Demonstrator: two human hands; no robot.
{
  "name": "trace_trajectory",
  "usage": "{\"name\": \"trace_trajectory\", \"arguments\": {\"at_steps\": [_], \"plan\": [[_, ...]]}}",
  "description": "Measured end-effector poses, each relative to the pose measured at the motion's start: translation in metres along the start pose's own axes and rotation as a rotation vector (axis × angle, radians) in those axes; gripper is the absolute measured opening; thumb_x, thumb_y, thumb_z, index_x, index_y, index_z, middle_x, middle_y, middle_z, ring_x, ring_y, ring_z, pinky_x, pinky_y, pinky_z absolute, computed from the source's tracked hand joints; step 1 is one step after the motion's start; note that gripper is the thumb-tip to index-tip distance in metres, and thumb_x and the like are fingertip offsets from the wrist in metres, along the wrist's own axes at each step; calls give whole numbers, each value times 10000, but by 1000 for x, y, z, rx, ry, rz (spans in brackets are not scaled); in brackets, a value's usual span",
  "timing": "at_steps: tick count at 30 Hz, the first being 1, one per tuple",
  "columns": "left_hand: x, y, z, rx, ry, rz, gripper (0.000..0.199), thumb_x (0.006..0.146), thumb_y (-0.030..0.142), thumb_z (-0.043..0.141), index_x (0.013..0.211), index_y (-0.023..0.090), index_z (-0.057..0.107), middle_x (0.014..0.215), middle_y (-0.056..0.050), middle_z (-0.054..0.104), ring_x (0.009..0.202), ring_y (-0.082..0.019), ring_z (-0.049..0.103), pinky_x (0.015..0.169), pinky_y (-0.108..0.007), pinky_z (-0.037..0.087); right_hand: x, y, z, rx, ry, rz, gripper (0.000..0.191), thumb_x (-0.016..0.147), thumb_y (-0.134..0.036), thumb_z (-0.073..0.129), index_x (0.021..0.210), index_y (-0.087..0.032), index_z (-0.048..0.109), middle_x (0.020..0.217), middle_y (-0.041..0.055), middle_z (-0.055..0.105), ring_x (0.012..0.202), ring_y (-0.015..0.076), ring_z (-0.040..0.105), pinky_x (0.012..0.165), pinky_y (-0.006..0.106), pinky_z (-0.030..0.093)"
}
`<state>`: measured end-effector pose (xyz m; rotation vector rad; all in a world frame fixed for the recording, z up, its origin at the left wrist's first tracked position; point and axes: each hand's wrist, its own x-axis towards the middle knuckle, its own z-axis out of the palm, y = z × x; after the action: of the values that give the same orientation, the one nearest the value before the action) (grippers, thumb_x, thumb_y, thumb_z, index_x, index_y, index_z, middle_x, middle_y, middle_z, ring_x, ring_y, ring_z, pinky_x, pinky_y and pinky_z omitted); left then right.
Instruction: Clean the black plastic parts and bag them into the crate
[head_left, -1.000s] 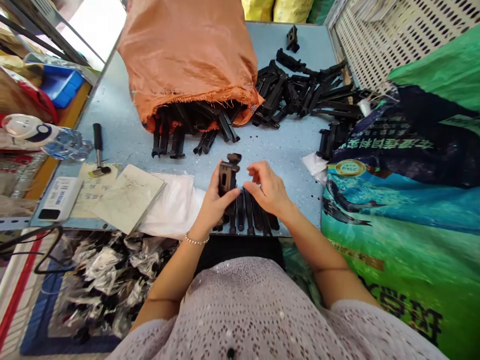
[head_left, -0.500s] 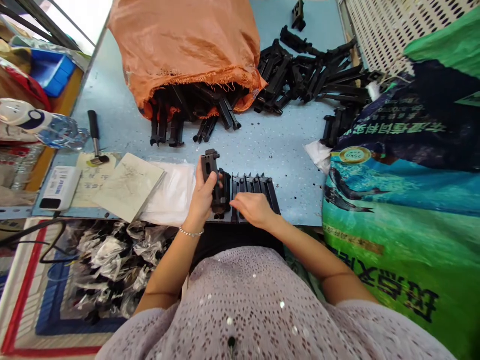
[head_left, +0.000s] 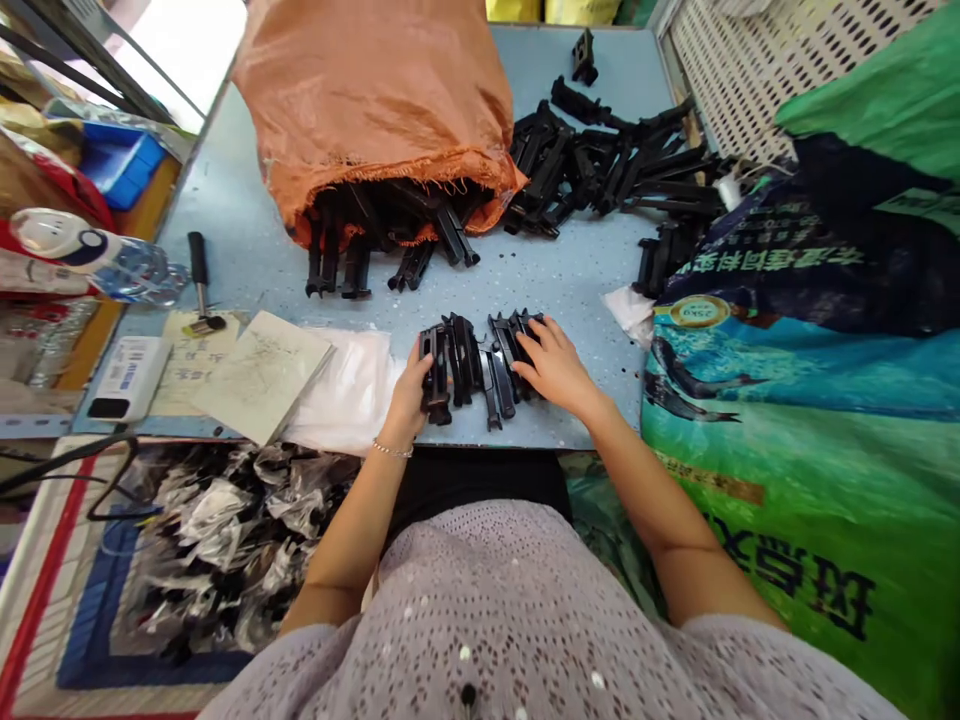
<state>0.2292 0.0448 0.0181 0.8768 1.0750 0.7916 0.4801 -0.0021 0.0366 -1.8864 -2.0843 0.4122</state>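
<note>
I judge the step in hand to be lining up the row of black parts (head_left: 465, 358), side by side near the close edge of the table (head_left: 555, 275). My left hand (head_left: 407, 400) has its thumb against the leftmost part; my feed hides most fingers, so I cannot tell how closed that grip is. My right hand (head_left: 561, 370) keeps a wide grip, fingers spread over the right end. Next calls, I think, for even pressure from both sides.
</note>
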Motion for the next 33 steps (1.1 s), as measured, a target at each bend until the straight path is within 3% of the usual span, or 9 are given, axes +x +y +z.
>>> {"name": "trace_trajectory", "arguments": {"at_steps": [4, 8, 10, 14, 16, 21, 25, 29, 33], "plan": [[-35, 20, -12, -227, -315, -163, 610, 830, 493, 586, 1324, 135, 603, 989, -150, 754, 635, -204, 678, 532, -299, 508, -8, -44, -25, 198, 109, -295, 463, 1037, -215, 400, 1483, -180, 519, 1539, 159, 497, 1465, 286, 422, 1206, 538, 382], [-71, 27, -28, -49, -596, -361, 535, 853, 574, 605, 1204, 183, 707, 815, -134, 744, 618, -239, 690, 538, -330, 507, -22, -71, -31, 378, -191, -563, 394, 1018, -274, 534, 1404, -236, 601, 1384, 116, 642, 1278, 264, 609, 1072, 477, 528], [-75, 27, -42, 109, -460, -275, 542, 882, 633, 553, 1143, 197, 742, 927, -149, 748, 728, -268, 714, 619, -378, 545, -22, -70, -27, 457, -276, -526, 339, 1009, -335, 571, 1319, -230, 661, 1232, 103, 718, 1117, 247, 689, 976, 442, 579], [-69, 20, -84, 664, 366, 249, 423, 922, 542, 559, 1049, 197, 768, 985, -146, 684, 957, -307, 660, 870, -470, 536, -14, -62, -10, 663, -208, -202, 324, 979, -407, 605, 1228, -224, 703, 1141, 90, 749, 1016, 245, 716, 907, 419, 581], [-69, 16, -103, 927, 619, 410, 391, 932, 465, 579, 1140, 179, 745, 1074, -171, 640, 1091, -338, 597, 1003, -517, 467, -9, -66, 2, 834, -196, 11, 361, 947, -463, 632, 1203, -221, 708, 1078, 81, 764, 923, 242, 729, 816, 394, 592], [-76, 12, -130, 1244, 1023, 355, 567, 927, 494, 594, 1296, 64, 620, 1294, -265, 523, 1271, -424, 457, 1077, -602, 365, 0, -99, 39, 1271, -258, 304, 462, 803, -578, 759, 1087, -213, 739, 909, 77, 785, 847, 265, 741, 752, 381, 573], [-66, 8, -141, 1208, 963, 231, 300, 902, 429, 607, 910, 137, 675, 1108, -203, 616, 1096, -394, 557, 954, -559, 438, 5, -120, 64, 1459, -344, 363, 462, 744, -583, 821, 1016, -214, 761, 850, 80, 783, 784, 271, 739, 716, 380, 558], [-50, 5, -142, 657, 741, 331, 228, 839, 400, 645, 734, 207, 584, 790, -60, 633, 799, -250, 615, 782, -390, 486, 10, -130, 74, 1624, -358, 382, 395, 746, -529, 851, 991, -228, 776, 922, 62, 788, 806, 231, 741, 716, 329, 557], [-51, 7, -120, 353, 630, 427, 240, 717, 366, 740, 676, 209, 563, 783, -40, 681, 797, -220, 647, 771, -350, 479, 21, -144, 76, 1838, -476, 446, 367, 749, -435, 870, 1007, -191, 775, 1023, 74, 781, 744, 162, 734, 637, 252, 550]]}}
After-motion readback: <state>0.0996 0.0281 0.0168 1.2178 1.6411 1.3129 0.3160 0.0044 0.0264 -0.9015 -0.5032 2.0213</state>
